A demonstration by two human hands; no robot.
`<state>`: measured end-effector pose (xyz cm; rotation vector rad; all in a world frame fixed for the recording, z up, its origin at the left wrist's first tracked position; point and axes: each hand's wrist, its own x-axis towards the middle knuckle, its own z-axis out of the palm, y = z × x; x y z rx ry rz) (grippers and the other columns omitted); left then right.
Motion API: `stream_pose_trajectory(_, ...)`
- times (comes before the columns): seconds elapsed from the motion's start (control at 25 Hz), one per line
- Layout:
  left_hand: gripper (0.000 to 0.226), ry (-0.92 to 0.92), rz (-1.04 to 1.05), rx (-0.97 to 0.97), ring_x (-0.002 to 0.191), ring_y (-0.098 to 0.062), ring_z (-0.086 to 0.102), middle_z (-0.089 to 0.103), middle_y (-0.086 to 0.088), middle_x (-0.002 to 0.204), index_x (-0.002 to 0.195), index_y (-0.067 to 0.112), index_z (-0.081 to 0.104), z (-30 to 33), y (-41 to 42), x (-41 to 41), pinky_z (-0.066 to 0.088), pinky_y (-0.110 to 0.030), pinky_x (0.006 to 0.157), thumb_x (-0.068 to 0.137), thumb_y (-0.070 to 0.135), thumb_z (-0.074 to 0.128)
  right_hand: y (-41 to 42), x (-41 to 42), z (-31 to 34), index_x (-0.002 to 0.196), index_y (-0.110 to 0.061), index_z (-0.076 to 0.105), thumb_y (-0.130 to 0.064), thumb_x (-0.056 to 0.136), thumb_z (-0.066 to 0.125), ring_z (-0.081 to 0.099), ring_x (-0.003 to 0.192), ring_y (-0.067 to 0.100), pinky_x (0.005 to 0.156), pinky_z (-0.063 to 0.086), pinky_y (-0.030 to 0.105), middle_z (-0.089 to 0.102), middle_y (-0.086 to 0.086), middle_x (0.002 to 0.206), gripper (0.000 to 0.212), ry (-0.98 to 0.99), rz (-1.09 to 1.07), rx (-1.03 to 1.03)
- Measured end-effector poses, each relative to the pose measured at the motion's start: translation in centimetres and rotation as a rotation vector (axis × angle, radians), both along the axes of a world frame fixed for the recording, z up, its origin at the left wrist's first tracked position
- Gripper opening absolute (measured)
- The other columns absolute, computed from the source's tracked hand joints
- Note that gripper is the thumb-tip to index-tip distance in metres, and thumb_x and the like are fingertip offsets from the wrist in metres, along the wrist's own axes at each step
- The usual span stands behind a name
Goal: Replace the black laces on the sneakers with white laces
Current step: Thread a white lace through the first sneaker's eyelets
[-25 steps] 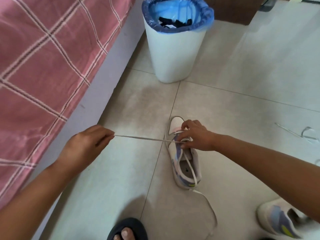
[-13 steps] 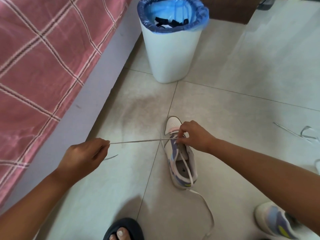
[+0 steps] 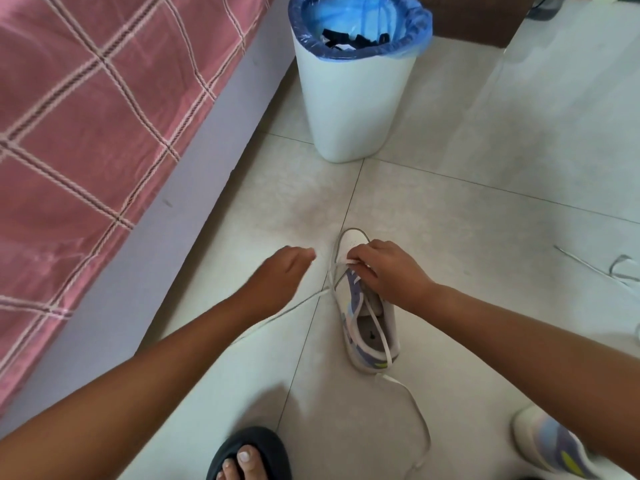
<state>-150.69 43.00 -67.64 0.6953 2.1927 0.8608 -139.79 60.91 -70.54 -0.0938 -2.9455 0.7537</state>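
Note:
A white and lilac sneaker (image 3: 354,296) lies on the tiled floor, toe pointing away from me. A white lace (image 3: 417,407) is threaded through its front eyelets; one end trails past the heel, the other lies slack on the floor to the left. My right hand (image 3: 389,271) pinches the lace over the front eyelets. My left hand (image 3: 282,273), blurred, hovers just left of the toe with loose fingers and holds nothing I can see. The second sneaker (image 3: 549,445) sits at the bottom right, part hidden by my right arm.
A white bin (image 3: 353,109) with a blue liner stands beyond the shoe, with black laces (image 3: 349,39) inside. A bed with a pink checked sheet (image 3: 86,133) fills the left. Another white lace (image 3: 620,270) lies at the right edge. My foot in a dark slipper (image 3: 251,455) is at the bottom.
My left hand let go of the taut lace end and moved right toward the toe. That lace end now lies slack on the floor. My right hand stayed on the eyelets.

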Motion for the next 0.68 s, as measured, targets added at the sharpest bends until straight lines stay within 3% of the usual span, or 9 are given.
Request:
stream_pose_trajectory(0.12,0.040,-0.212,-0.048,0.068,0.101,-0.012,0.057,0.064,0.000,0.106,0.104,0.013,0.063,0.0,4.3,1.0,0.040,-0.017,0.084,0.101,0.039,0.032,0.0,0.6,0.7,0.083,0.000,0.071,-0.002,0.071,0.075,0.062,0.054,0.029,0.047,0.052,0.033,0.066,0.013,0.062,0.012,0.197,0.088,0.156)
stream_pose_trajectory(0.2,0.052,-0.324,-0.098,0.060,0.098,-0.013,0.064,0.070,-0.003,0.101,0.103,0.010,0.067,0.0,5.6,1.0,0.043,-0.023,0.093,0.100,0.046,0.029,0.2,1.0,0.7,0.084,0.001,0.071,0.000,0.065,0.081,0.060,0.049,0.028,0.043,0.050,0.031,0.063,0.011,0.057,0.021,0.240,0.109,0.245)
stream_pose_trajectory(0.28,0.060,-0.345,-0.168,-0.003,0.083,-0.014,0.069,0.073,-0.006,0.083,0.091,0.010,0.070,-0.2,5.7,0.6,0.047,-0.026,0.089,0.098,0.053,0.028,0.4,1.4,0.6,0.078,0.000,0.069,0.000,0.064,0.081,0.057,0.048,0.025,0.041,0.046,0.029,0.060,0.009,0.056,0.019,0.258,0.117,0.326)
stream_pose_trajectory(0.36,0.057,-0.287,-0.236,-0.051,0.070,-0.011,0.067,0.072,-0.003,0.071,0.079,0.012,0.071,-0.3,5.2,0.2,0.048,-0.024,0.080,0.096,0.053,0.036,0.4,1.8,0.6,0.072,-0.001,0.065,-0.001,0.067,0.078,0.053,0.045,0.023,0.039,0.040,0.025,0.058,0.008,0.055,0.015,0.267,0.110,0.349)
stream_pose_trajectory(0.48,0.032,-0.255,-0.261,-0.024,0.059,-0.003,0.062,0.068,0.000,0.065,0.072,0.017,0.070,0.0,4.1,-0.1,0.046,-0.010,0.062,0.092,0.038,0.057,0.2,1.8,1.0,0.070,-0.002,0.059,-0.008,0.078,0.061,0.049,0.040,0.025,0.038,0.031,0.021,0.055,0.008,0.053,0.010,0.240,-0.014,0.237)
stream_pose_trajectory(0.56,0.018,-0.240,-0.237,0.011,0.052,-0.002,0.060,0.065,0.003,0.061,0.071,0.017,0.067,0.6,3.2,0.0,0.043,-0.008,0.053,0.086,0.026,0.068,0.1,1.8,0.9,0.079,-0.001,0.056,-0.009,0.082,0.058,0.051,0.047,0.029,0.041,0.037,0.028,0.058,0.011,0.059,0.009,0.125,-0.145,0.105)
stream_pose_trajectory(0.68,0.020,0.062,-0.305,-0.013,0.047,-0.002,0.058,0.061,0.012,0.058,0.068,0.023,0.060,1.4,1.4,0.2,0.045,-0.017,0.052,0.083,0.031,0.070,0.9,1.7,0.2,0.094,-0.007,0.049,-0.015,0.090,0.055,0.052,0.059,0.028,0.053,0.040,0.034,0.061,0.010,0.072,0.011,-0.074,-0.266,-0.006)
